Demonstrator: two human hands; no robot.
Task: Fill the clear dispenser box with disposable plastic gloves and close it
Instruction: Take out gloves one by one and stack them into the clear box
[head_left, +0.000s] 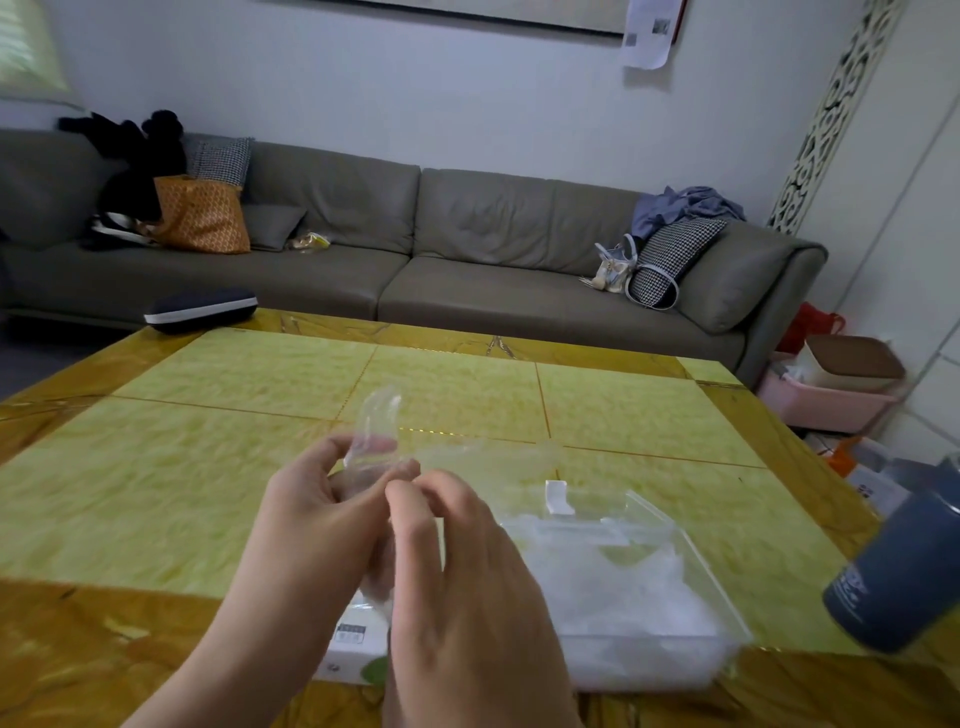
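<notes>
My left hand (311, 519) and right hand (457, 561) both pinch one thin, clear, crumpled plastic glove (376, 431) above the yellow-green tiled table (208, 467). I judge it best flattened before laying it into the open clear plastic dispenser box (691, 561) at right, already holding gloves.

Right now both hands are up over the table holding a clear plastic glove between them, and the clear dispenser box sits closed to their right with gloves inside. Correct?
Not quite. The head view shows the clear dispenser box open, not closed. The rest holds: left hand and right hand hold a clear plastic glove over the table, box to their right with gloves inside.
</notes>
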